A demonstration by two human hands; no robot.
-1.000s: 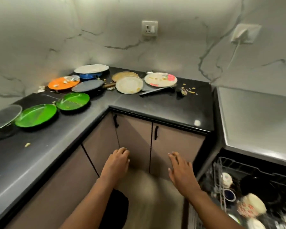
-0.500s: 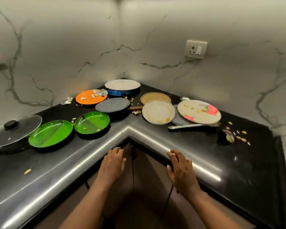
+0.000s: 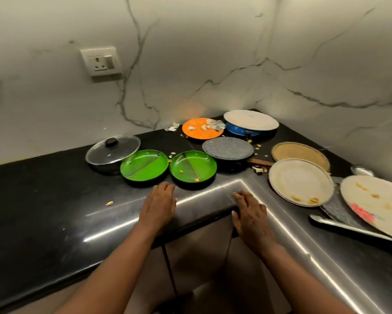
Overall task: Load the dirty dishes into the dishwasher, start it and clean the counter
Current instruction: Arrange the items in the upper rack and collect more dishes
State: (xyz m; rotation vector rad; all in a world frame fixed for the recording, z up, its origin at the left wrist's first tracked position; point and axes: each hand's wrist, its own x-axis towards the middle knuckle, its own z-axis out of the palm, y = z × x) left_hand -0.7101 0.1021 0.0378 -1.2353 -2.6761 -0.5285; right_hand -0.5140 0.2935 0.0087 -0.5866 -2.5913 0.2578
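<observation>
Head view: both hands' fingers relaxed, empty, over glossy black counter [image 3: 43, 211] near round green plates [image 3: 192, 166].

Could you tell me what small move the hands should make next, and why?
Probably the left hand should reach forward and take hold of the nearer green plate. Both hands are empty and open over the counter edge, the right hand included, and that plate lies just beyond the left fingertips with a few food scraps on it, so it looks the easiest dirty dish to lift first.

Two bare forearms, no sleeves showing; left hand [image 3: 158, 206] and right hand [image 3: 252, 214] wear no rings, gloves or watch.
</observation>
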